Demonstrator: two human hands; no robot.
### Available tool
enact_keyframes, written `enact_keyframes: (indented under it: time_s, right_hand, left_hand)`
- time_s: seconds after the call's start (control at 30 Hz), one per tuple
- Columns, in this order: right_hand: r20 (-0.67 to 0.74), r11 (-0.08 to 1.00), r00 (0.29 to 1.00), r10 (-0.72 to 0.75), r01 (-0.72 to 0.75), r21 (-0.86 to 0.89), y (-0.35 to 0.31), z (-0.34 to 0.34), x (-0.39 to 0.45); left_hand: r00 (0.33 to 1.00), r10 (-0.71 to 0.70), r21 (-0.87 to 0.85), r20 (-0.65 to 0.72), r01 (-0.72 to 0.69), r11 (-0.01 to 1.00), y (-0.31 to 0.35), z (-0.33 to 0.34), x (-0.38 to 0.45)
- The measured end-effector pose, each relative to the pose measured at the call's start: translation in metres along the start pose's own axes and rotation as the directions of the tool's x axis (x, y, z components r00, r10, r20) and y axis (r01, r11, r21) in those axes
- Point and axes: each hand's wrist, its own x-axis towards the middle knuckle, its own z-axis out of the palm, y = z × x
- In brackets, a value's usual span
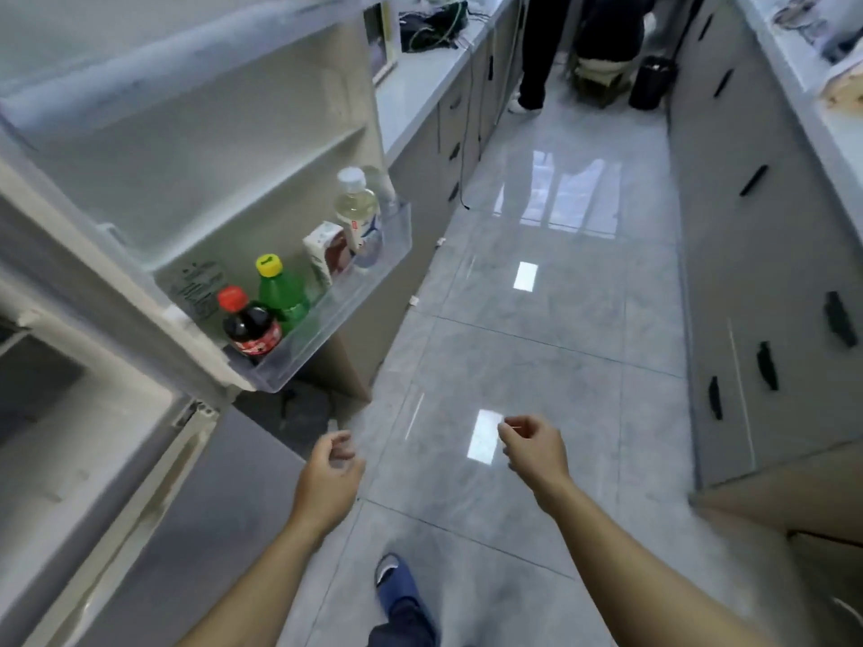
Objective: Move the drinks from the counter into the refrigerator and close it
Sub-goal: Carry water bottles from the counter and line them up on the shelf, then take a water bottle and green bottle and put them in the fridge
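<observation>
While the refrigerator door [196, 147] is standing open at 10 o'clock | door bin [341, 315] is holding four drinks: cola bottle [250, 326], green bottle [280, 291], carton [327, 256], clear bottle [357, 210] | left hand [329, 478] and right hand [534, 452] are hanging loosely curled, gripping nothing | closing is looking like what remains

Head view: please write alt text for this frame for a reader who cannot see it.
An open refrigerator door holds drinks in its clear bottom shelf: a cola bottle, a green bottle, a carton and a clear bottle. Both hands, left and right, hang empty over the tiled floor.
</observation>
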Motion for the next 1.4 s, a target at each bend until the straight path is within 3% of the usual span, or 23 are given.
enact_keyframes:
  time_s: [0.1,0.17,0.33,0.57,0.77,1.03,1.27,1.4]
  right_hand:
    - [-0.091,0.988,0.984,0.156,-0.156,0.006,0.052,-0.048,0.003]
    - [-0.122,0.968,0.96,0.252,-0.252,0.014,0.08,-0.07,0.0]
    - [-0.19,0.906,0.886,0.424,-0.42,0.062,0.121,-0.101,-0.013]
    - [-0.241,0.827,0.793,0.56,-0.551,0.109,0.134,-0.103,-0.034]
    - [-0.291,0.771,0.716,0.634,-0.615,0.167,0.133,-0.111,-0.029]
    - [-0.292,0.719,0.666,0.687,-0.68,0.14,0.135,-0.151,0.022]
    - [-0.22,0.71,0.685,0.695,-0.701,0.061,0.099,-0.212,0.13]
    - [-0.16,0.784,0.776,0.61,-0.62,-0.022,0.055,-0.242,0.221]
  left_hand:
    - [0.944,-0.294,0.031,0.147,0.293,0.956,-0.038,0.021,0.001]
    - [0.883,-0.44,0.121,0.165,0.424,0.897,-0.065,0.024,0.0]
    - [0.8,-0.582,0.264,0.144,0.536,0.802,-0.107,0.024,0.005]
    - [0.798,-0.56,0.302,0.225,0.489,0.818,-0.082,0.048,0.052]
    - [0.83,-0.439,0.27,0.345,0.36,0.893,-0.021,0.098,0.127]
    - [0.849,-0.35,0.22,0.396,0.282,0.934,0.054,0.176,0.202]
    - [0.855,-0.441,0.235,0.271,0.386,0.892,0.085,0.211,0.22]
    - [0.87,-0.457,0.193,0.183,0.424,0.885,0.103,0.233,0.229]
